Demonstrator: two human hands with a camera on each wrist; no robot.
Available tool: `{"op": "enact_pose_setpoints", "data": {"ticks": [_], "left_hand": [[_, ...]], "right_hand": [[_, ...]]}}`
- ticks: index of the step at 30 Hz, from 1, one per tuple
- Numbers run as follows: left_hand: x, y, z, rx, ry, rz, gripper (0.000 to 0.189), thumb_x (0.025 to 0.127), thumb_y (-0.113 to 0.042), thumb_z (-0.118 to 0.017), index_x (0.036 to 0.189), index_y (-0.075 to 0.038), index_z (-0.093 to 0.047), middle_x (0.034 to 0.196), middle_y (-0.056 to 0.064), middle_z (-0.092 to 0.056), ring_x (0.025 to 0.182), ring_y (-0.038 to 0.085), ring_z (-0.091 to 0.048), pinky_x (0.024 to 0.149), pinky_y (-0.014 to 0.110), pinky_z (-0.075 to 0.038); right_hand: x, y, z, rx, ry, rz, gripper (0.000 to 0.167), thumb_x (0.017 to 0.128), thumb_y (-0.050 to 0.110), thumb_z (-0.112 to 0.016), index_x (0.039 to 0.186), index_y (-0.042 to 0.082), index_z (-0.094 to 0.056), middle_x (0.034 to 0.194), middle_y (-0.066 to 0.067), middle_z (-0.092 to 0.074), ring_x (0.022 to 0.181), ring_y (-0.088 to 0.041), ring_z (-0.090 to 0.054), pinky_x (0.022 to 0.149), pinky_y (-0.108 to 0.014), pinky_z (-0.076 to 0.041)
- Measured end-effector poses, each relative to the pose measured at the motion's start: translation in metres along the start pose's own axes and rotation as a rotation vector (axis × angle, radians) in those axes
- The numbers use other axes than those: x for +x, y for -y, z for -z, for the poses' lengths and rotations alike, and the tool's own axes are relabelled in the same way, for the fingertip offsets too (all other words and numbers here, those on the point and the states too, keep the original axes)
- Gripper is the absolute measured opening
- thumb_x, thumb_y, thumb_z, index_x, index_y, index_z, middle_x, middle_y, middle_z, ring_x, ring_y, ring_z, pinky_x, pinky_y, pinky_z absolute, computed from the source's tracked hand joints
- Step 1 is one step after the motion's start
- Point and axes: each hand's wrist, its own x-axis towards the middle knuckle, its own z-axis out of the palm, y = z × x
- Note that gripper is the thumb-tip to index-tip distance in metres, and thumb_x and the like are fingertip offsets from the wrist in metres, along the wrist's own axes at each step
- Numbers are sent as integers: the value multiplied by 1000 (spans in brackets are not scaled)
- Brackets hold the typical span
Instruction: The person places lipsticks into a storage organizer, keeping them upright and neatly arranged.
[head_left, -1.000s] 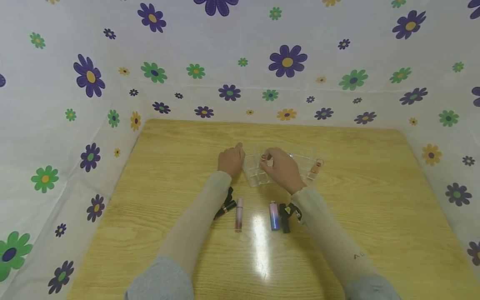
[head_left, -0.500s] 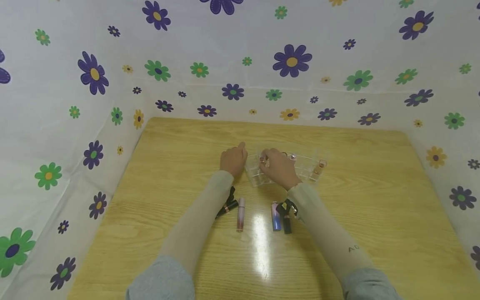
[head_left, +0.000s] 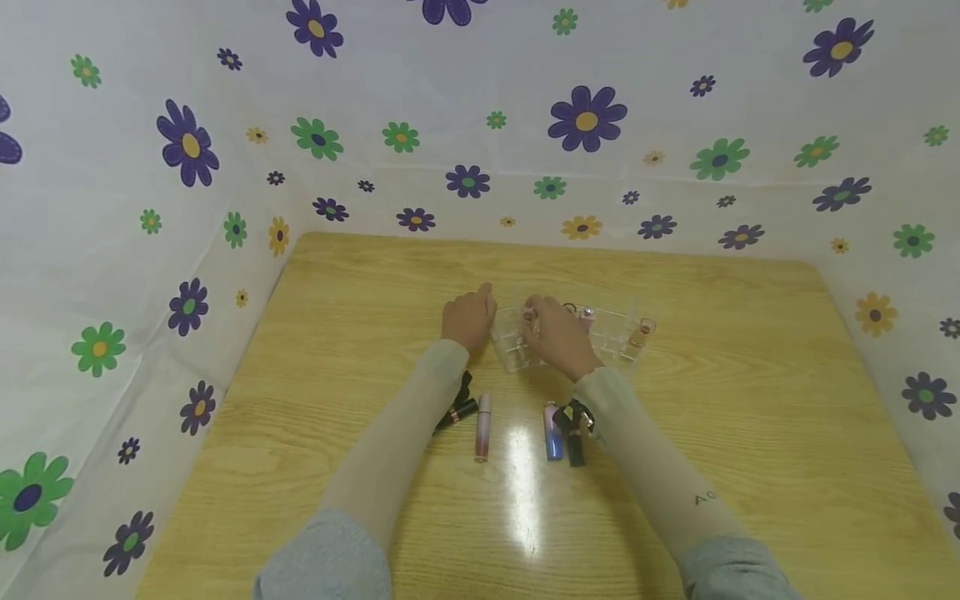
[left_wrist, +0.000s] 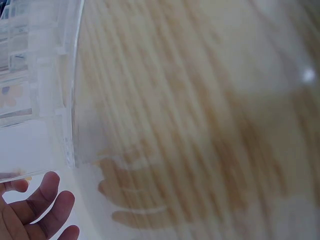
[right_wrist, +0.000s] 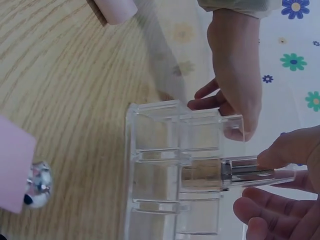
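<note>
A clear tiered organizer (right_wrist: 128,165) with several square compartments stands on the table. My right hand (head_left: 561,337) pinches the clear cap of a lipstick-like tube (right_wrist: 250,172) between thumb and fingers. The tube's beige lower part sits inside one of the upper compartments near the organizer's left end. Beside that end is my left hand (head_left: 468,321), its fingertips right at the side wall and its fingers loosely bent, as the left wrist view shows. A pink tube with a silver jewelled top (head_left: 587,315) and a gold-toned tube with a clear cap (head_left: 641,333) stand farther right in the organizer.
Nearer to me lie a pink lip gloss tube (head_left: 482,429), a pink-to-blue tube (head_left: 553,433) and a black tube (head_left: 575,450). Another black tube (head_left: 457,414) is partly under my left forearm. A flowered cloth (head_left: 510,100) surrounds the wooden table (head_left: 360,300) at the back and sides.
My right hand has come down slightly with the tube, which now sits lower in its compartment. The left hand stays at the organizer's end. The head view has shifted slightly.
</note>
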Motion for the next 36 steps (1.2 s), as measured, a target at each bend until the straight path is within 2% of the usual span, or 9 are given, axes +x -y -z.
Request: {"op": "enact_pose_setpoints", "data": {"ticks": [3, 7, 11, 16, 19, 24, 29, 36], "left_hand": [[0, 0, -1, 4, -1, 1, 42, 100, -26, -25, 129, -12, -51, 100, 17, -70, 87, 35, -67, 74, 46, -52], [1, 3, -4, 15, -23, -21, 41, 99, -26, -24, 124, -11, -53, 93, 17, -70, 81, 34, -67, 69, 45, -52], [2, 5, -6, 18, -37, -40, 40, 99, -26, -23, 120, -10, -54, 86, 16, -69, 75, 33, -66, 65, 44, -52], [2, 5, -6, -9, -38, -47, 35, 98, -26, -24, 106, -9, -54, 75, 14, -65, 67, 31, -63, 61, 44, -50], [2, 6, -7, -23, -60, -55, 33, 98, -26, -24, 98, -9, -52, 69, 12, -62, 62, 30, -60, 58, 43, -48], [2, 5, -5, -23, -55, -51, 39, 98, -27, -23, 111, -9, -55, 79, 15, -67, 71, 32, -64, 63, 44, -50], [0, 3, -1, -14, -38, -28, 42, 99, -27, -23, 124, -11, -53, 95, 17, -70, 82, 35, -67, 69, 45, -51], [-1, 0, 1, -14, -31, -25, 42, 99, -27, -25, 126, -11, -52, 96, 17, -70, 83, 35, -67, 71, 45, -51]], "right_hand": [[-1, 1, 2, -24, -12, -8, 40, 92, 22, -55, 127, 5, -50, 117, -16, -60, 77, -27, -62, 61, -34, -52], [-3, 4, 6, -21, -60, 22, 42, 92, 22, -54, 130, 6, -47, 125, -17, -54, 57, -20, -52, 44, -24, -43], [-8, 9, 12, -10, -130, 77, 38, 91, 17, -54, 126, 3, -49, 124, -17, -54, 47, -15, -45, 39, -21, -37], [-27, 12, 24, 11, -168, 69, 39, 90, 19, -56, 126, 5, -51, 124, -14, -55, 57, -16, -53, 43, -23, -40], [-43, 6, 29, 12, -190, 66, 38, 89, 17, -56, 124, 4, -53, 119, -13, -57, 65, -18, -57, 43, -22, -39], [-74, -8, 31, 4, -208, 71, 33, 87, 13, -57, 118, 4, -55, 112, -13, -60, 68, -18, -57, 43, -21, -37], [-102, -20, 27, -36, -180, 36, 32, 86, 15, -60, 115, 2, -56, 108, -15, -63, 67, -19, -59, 43, -20, -37], [-128, -34, 15, -52, -144, -26, 31, 83, 12, -62, 113, 2, -58, 101, -14, -64, 62, -14, -53, 42, -20, -35]]}}
